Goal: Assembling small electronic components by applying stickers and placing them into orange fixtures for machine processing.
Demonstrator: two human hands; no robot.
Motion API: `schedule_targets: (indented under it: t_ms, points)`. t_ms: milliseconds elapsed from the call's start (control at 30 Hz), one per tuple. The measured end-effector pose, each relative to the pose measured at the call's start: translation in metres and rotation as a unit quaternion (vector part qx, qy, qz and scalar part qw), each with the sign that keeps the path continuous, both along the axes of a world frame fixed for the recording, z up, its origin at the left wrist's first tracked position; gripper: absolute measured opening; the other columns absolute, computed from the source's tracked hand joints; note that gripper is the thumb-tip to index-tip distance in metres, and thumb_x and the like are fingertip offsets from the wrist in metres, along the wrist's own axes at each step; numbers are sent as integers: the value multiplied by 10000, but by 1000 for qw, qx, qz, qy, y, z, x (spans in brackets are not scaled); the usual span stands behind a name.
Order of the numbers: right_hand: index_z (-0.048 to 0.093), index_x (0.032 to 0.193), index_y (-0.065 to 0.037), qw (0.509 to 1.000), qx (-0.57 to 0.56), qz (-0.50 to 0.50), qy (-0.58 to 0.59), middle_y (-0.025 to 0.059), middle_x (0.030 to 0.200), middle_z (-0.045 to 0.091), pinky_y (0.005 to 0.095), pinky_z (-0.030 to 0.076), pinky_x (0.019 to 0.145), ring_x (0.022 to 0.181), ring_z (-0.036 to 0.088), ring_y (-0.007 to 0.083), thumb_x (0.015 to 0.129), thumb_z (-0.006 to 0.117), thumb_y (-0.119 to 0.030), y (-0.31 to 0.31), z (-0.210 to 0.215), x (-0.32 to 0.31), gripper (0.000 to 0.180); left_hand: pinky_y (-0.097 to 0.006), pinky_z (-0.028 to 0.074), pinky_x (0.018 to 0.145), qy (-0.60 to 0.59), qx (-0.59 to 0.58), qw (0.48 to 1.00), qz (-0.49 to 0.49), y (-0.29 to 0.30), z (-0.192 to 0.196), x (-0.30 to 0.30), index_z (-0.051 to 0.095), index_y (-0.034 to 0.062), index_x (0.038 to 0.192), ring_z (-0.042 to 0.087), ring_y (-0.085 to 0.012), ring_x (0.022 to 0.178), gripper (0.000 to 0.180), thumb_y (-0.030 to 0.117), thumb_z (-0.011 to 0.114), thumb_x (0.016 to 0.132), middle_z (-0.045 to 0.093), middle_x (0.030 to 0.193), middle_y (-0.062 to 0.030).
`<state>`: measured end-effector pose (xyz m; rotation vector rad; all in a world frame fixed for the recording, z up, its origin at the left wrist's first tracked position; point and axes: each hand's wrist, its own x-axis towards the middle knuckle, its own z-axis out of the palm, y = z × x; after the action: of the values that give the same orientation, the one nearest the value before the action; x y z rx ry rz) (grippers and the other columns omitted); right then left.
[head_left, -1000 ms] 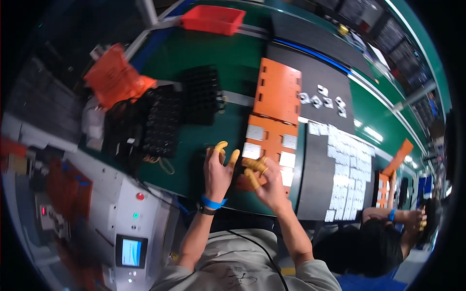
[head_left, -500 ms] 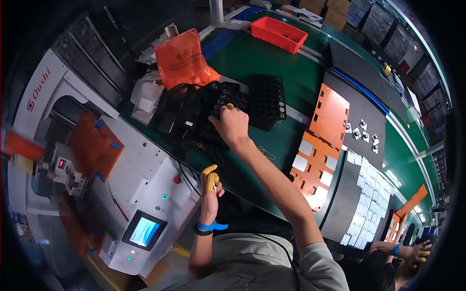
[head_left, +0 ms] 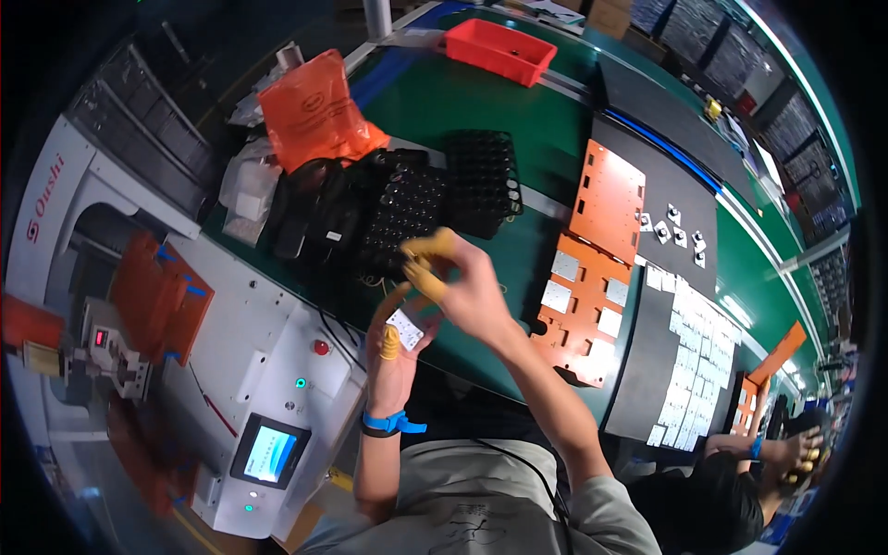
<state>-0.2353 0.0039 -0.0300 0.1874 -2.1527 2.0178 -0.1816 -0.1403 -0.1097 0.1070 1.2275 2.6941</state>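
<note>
In my left hand (head_left: 394, 368), a small white square plate with dark spots (head_left: 405, 330) lies across the palm, the yellow-covered thumb over its edge. A blue strap (head_left: 396, 424) goes round that wrist. My right hand (head_left: 467, 285), also with yellow finger covers, is just above and right of the plate. Its thumb and fingertips are pinched together, and whatever is between them is too small to make out. Beyond it, a black tray with rows of small round parts (head_left: 405, 215) sits next to a stack of black trays (head_left: 483, 166).
An orange fixture board (head_left: 583, 319) holding several white plates lies right, before a dark mat covered with white plates (head_left: 689, 361). Several plates bear small black parts (head_left: 680, 236). A machine with a screen (head_left: 270, 450) stands left; a red bin (head_left: 500, 49) far back. A co-worker's hand (head_left: 797, 453) shows right.
My right hand has come back from the black tray toward my left hand. My left hand has turned and risen slightly, and the white plate in it now shows. The whole view has shifted a little.
</note>
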Motion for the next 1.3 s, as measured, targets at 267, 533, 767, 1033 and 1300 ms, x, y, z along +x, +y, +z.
schedule_targets:
  t_ms: [267,533,767,1033,1300]
  points:
    - [728,1128,-2,996,68,15,54,79,877,559,320,447,761,828,534,217,807,784,-68,35,-1,78,332,-423,396,1126,22,59,997,-35,20,31,11,462,4,1450,521,-267,1323,799,451,762,860,549,1422,-158]
    - [725,1131,8,999,27,39,23,80,879,561,318,439,741,811,526,218,815,780,-61,46,-10,85,327,-427,432,1094,59,-24,997,33,30,37,21,491,-23,1419,596,-287,1231,758,286,830,817,616,1334,-160]
    - [709,1117,11,973,163,-4,163,114,880,561,371,427,680,761,514,302,770,774,-70,48,2,92,362,-400,510,1013,129,-77,986,65,33,37,24,522,-44,1361,640,-270,1163,641,193,812,841,636,1286,-175]
    - [719,1065,5,960,218,-10,173,102,848,557,389,401,620,725,499,290,742,782,-105,53,4,95,347,-384,526,997,74,-50,995,33,40,23,30,536,-32,1328,657,-279,1134,639,253,824,833,655,1249,-165]
    - [732,1048,-3,963,243,-22,117,103,840,548,391,415,653,750,503,290,749,798,-113,71,2,106,326,-397,548,992,177,-89,980,28,46,30,32,535,6,1275,605,-307,1226,688,73,904,698,585,1342,-199]
